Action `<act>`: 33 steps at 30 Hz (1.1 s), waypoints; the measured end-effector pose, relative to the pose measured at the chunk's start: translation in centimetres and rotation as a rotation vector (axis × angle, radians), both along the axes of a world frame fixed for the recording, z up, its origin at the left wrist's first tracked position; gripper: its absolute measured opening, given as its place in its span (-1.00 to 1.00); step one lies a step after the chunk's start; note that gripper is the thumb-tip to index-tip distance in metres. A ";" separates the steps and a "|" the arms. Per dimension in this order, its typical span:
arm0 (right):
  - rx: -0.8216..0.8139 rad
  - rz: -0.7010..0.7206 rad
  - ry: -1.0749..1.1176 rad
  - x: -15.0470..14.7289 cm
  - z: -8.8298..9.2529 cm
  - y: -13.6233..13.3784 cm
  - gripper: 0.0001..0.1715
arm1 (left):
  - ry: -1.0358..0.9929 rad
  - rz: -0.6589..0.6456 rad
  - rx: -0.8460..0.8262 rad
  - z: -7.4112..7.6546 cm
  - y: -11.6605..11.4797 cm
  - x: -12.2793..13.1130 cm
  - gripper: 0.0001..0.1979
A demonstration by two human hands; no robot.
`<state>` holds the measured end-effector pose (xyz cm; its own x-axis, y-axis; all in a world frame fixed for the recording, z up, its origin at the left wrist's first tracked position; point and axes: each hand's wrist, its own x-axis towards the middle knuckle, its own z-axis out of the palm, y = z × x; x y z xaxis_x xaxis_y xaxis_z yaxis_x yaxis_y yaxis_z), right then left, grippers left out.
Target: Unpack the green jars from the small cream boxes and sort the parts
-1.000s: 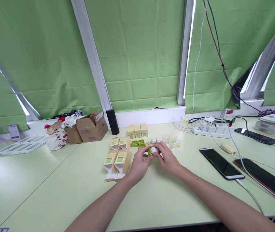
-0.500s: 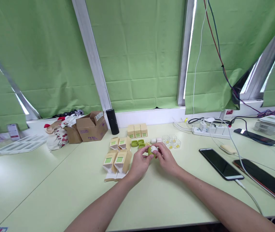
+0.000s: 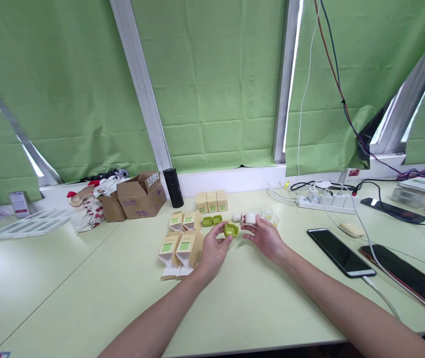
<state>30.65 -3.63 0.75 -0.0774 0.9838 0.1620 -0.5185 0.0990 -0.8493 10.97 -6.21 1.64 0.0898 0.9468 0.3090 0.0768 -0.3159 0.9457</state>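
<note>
My left hand [image 3: 214,250] is closed on a small green square holder [image 3: 231,230], its hollow side facing up. Between the fingers of my right hand [image 3: 267,239] is a small white rounded block [image 3: 250,218], held apart from the holder. Just beyond my fingers lie two similar green holders [image 3: 212,221] and another white block [image 3: 236,218]. Clear round plastic pieces with yellow spots [image 3: 271,217] sit behind my right hand, which partly hides them. Left of my left hand stand small tan cartons with green windows [image 3: 189,248], their near flaps open.
More tan cartons [image 3: 211,202] stand in a row at the back, near a black bottle [image 3: 173,188]. A cardboard box [image 3: 141,196] and a white tray [image 3: 33,223] are at left. To the right lie phones [image 3: 341,252], cables and a power strip [image 3: 326,203].
The white block has come out of the green holder. My right hand has moved right with it, while my left hand keeps the holder. One fewer green holder shows on the table.
</note>
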 end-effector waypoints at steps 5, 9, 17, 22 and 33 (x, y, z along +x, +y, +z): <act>0.046 0.053 -0.045 -0.1 0.4 -0.5 -0.52 | -0.017 0.029 0.052 -0.2 0.3 -0.1 -0.49; 0.048 0.080 -0.033 -0.1 0.7 -0.7 -0.52 | -0.016 0.024 0.052 -0.3 0.5 -0.2 -0.49; 0.070 0.075 -0.053 0.0 1.1 -0.8 -0.48 | -0.003 0.035 0.054 0.0 0.0 -0.1 -0.52; 0.067 0.047 -0.038 0.2 1.6 -0.9 -0.50 | -0.001 0.052 0.050 -0.1 0.1 -0.1 -0.50; 0.136 -0.083 -0.069 -0.2 2.0 -1.5 -0.46 | 0.008 0.063 0.065 -0.4 0.3 -0.1 -0.50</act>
